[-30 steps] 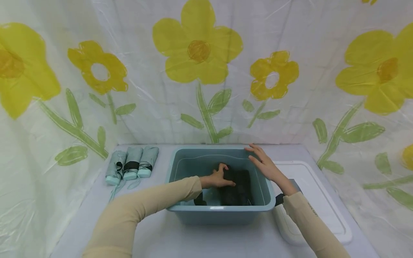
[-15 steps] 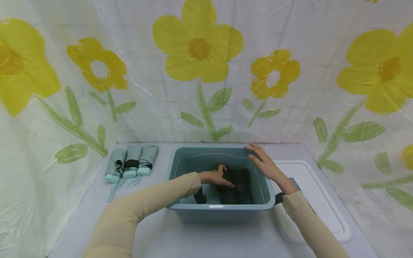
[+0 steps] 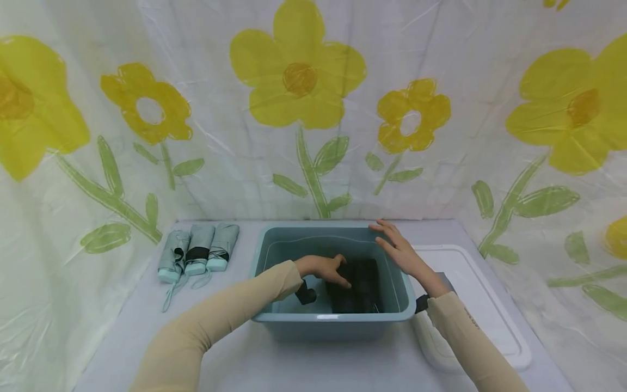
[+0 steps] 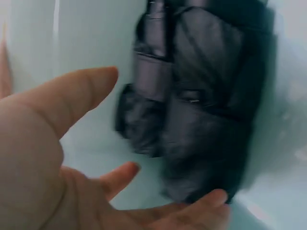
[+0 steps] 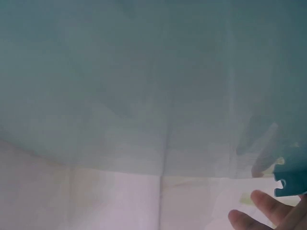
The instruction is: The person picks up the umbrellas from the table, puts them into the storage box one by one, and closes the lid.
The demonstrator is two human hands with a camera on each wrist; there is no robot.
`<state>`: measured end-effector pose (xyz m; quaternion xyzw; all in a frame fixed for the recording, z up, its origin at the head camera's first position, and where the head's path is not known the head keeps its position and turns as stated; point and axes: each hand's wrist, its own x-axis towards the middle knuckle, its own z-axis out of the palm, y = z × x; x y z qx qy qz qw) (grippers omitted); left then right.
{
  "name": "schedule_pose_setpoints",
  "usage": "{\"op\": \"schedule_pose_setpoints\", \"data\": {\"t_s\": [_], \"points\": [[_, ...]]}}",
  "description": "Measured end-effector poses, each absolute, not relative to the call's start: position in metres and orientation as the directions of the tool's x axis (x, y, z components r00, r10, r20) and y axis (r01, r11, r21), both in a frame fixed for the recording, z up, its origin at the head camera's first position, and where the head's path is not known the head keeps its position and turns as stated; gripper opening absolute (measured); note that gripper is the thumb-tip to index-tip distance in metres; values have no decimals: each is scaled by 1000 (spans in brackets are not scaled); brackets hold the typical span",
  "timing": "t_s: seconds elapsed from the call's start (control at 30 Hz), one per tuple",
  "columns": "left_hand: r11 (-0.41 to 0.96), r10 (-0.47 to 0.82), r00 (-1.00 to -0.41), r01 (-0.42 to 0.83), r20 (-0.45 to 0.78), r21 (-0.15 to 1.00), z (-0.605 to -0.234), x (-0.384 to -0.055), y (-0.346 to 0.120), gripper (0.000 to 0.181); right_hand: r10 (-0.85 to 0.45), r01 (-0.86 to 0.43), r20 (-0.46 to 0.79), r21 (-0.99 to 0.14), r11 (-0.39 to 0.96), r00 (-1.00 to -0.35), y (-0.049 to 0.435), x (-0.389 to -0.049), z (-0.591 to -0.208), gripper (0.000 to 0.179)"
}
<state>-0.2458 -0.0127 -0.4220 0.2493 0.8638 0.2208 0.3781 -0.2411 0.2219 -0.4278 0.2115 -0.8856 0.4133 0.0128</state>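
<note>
Black folded umbrellas point(image 3: 361, 286) lie side by side on the floor of the blue-grey bin point(image 3: 338, 329); the left wrist view shows their dark fabric point(image 4: 206, 129), somewhat blurred. My left hand point(image 3: 325, 268) reaches into the bin at their left side, thumb and fingers spread apart. In the left wrist view one fingertip overlaps the lower end of the larger umbrella; whether it touches cannot be told. At the bin's far right corner, my right hand point(image 3: 403, 255) has its fingers loosely extended by the rim, holding nothing. The right wrist view shows mostly the bin's wall point(image 5: 120, 96).
Three pale teal folded umbrellas point(image 3: 200, 247) with wrist cords lie in a row at the table's back left. A white lid point(image 3: 490, 321) lies right of the bin, partly under the right forearm. A flower-printed curtain point(image 3: 220, 179) hangs behind the table.
My left hand has drawn back slightly to the left, away from the black umbrellas. The right hand stays at the rim, and the bin has not moved.
</note>
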Motion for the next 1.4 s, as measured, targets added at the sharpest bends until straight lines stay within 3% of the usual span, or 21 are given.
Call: {"op": "schedule_pose_setpoints", "data": {"t_s": [0.17, 0.37, 0.77, 1.03, 1.3, 1.4], "points": [[769, 637, -575, 425, -513, 478, -407, -239, -12, 65, -367, -367, 176, -746, 556, -913, 215, -227, -411, 40], [744, 667, -586, 482, -461, 463, -386, -234, -20, 59, -369, -366, 172, -743, 560, -913, 209, -217, -394, 39], [595, 768, -588, 506, -255, 624, -373, -231, -48, 50, -373, -378, 190, -755, 536, -908, 211, -218, -395, 40], [516, 759, -640, 482, -117, 709, -365, -221, -68, 50, -378, -384, 195, -759, 525, -905, 211, -219, -396, 40], [491, 712, -701, 469, -28, 734, -361, -218, -84, 48, -375, -409, 224, -732, 545, -900, 224, -241, -430, 41], [471, 696, -718, 469, 12, 747, -357, -217, -91, 48, -376, -403, 218, -741, 537, -901, 221, -233, -418, 40]]}}
